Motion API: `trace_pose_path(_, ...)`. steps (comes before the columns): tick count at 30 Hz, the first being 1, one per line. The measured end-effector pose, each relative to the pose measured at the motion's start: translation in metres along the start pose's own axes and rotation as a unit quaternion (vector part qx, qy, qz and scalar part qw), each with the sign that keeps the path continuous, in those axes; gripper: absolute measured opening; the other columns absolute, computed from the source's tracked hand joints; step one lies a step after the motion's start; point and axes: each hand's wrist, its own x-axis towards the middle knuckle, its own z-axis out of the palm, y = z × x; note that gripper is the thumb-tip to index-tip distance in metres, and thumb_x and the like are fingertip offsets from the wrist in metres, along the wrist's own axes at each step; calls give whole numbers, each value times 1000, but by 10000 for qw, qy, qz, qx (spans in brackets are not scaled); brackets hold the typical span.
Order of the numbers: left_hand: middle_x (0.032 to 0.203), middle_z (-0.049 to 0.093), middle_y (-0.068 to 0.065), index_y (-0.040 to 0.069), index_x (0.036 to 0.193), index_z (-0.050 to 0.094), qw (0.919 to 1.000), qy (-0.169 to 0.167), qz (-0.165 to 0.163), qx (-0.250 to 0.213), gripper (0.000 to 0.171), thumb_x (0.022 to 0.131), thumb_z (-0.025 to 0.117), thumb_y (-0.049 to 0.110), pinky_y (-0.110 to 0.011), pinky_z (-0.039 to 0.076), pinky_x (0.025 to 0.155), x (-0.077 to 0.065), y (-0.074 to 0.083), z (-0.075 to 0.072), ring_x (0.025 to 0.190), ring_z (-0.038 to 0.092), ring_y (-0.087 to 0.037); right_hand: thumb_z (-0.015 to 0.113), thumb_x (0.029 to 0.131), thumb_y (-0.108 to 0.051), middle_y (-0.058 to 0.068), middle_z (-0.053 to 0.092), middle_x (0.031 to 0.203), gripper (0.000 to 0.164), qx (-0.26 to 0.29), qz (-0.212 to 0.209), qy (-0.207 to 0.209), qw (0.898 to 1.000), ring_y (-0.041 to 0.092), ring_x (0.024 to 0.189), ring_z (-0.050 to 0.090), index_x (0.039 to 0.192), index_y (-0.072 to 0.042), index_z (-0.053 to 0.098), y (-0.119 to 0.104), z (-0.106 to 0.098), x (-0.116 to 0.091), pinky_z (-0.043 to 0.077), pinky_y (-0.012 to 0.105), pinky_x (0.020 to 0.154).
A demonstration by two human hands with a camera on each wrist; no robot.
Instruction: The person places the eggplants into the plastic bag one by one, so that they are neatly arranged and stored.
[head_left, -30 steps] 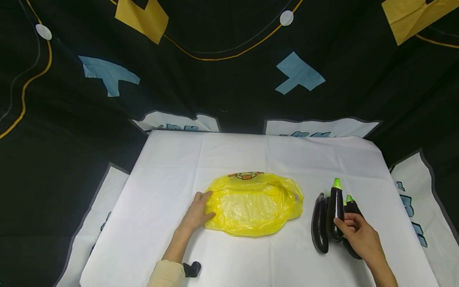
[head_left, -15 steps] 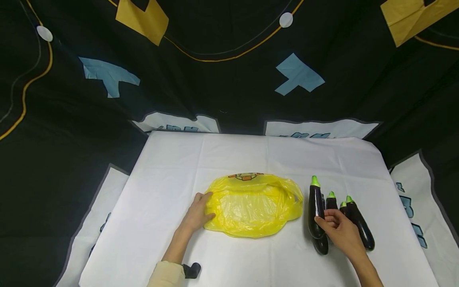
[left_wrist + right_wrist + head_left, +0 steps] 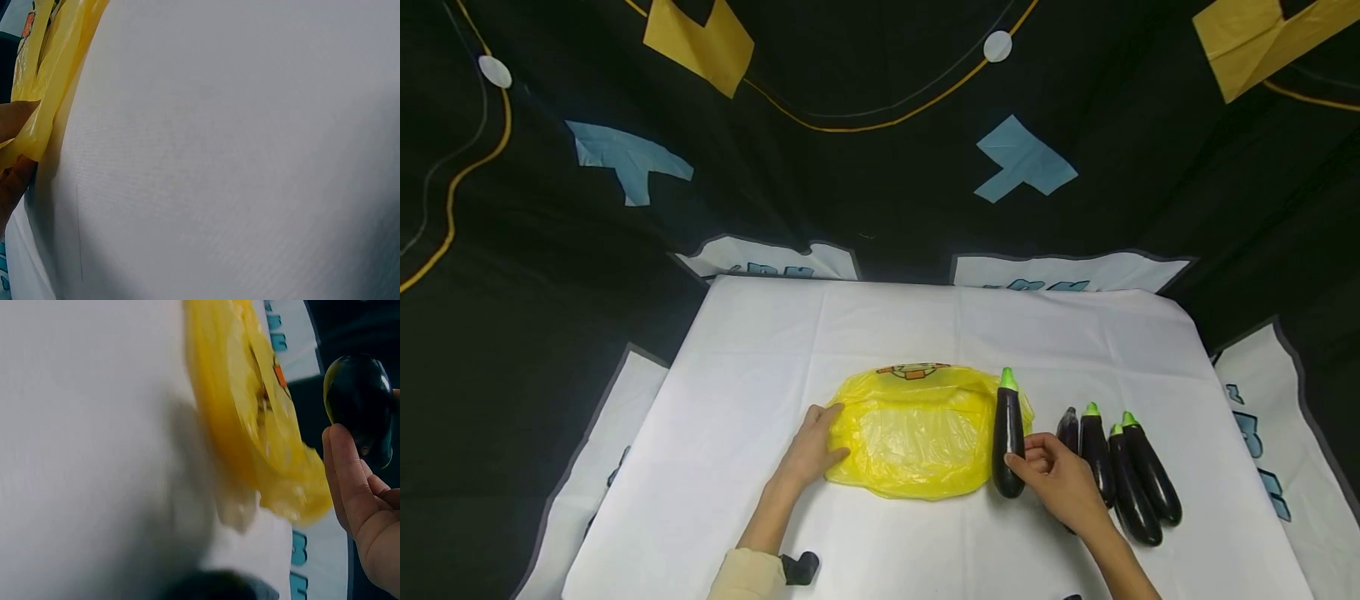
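Note:
In the head view a yellow plastic bag (image 3: pixel 917 450) lies with its mouth spread on the white table. My left hand (image 3: pixel 812 442) grips the bag's left edge; the left wrist view shows its fingertips (image 3: pixel 19 119) on the yellow plastic (image 3: pixel 53 81). My right hand (image 3: pixel 1060 479) pinches a dark eggplant (image 3: pixel 1007 433) with a bright green cap, held over the bag's right edge. The right wrist view has that eggplant (image 3: pixel 359 403) end-on between thumb and fingers, raised above the table. To the right lie several more eggplants (image 3: pixel 1135 492), one partly hidden behind my right hand.
The table (image 3: pixel 760 333) has a white cloth over it. A black object (image 3: pixel 801 568) shows beside the left sleeve. Behind the table hangs a dark curtain (image 3: pixel 865 192) with blue and yellow shapes.
My right hand has lifted the eggplant off the others and carried it left to the bag's right edge. The left hand and the bag stay in place.

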Motion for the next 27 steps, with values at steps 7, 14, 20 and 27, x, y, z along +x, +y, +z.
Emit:
trace_pose_path(7,111,42,-7,3,141,41,10000,-6,-9,-78,74,78,77,12,-37,47,85,-1,0,-2,91,48,-18,73,79,-45,1,61,85,47,128,-271,-83,9995,13,69,54,104,-7,61,-13,23,4,46,24,58)
trace_pose_path(14,110,42,-7,3,141,41,10000,-17,11,-38,74,78,78,11,-36,46,85,0,1,-2,89,47,-18,76,78,-40,0,59,81,43,208,-404,-120,9989,12,66,51,101,-6,62,-22,46,9,44,23,57)
trace_pose_path(20,109,42,-7,3,141,41,10000,-10,14,-41,74,77,78,11,-36,47,85,0,1,-2,90,48,-18,76,78,-39,1,58,79,43,264,-565,-176,9979,12,65,51,99,-4,60,-27,65,15,43,23,54)
trace_pose_path(27,110,42,-7,3,141,41,10000,-3,5,-72,74,77,78,10,-36,46,85,0,0,-1,90,48,-18,75,79,-38,0,57,78,42,263,-559,-331,9975,11,65,51,98,-4,59,-31,81,21,43,23,54)
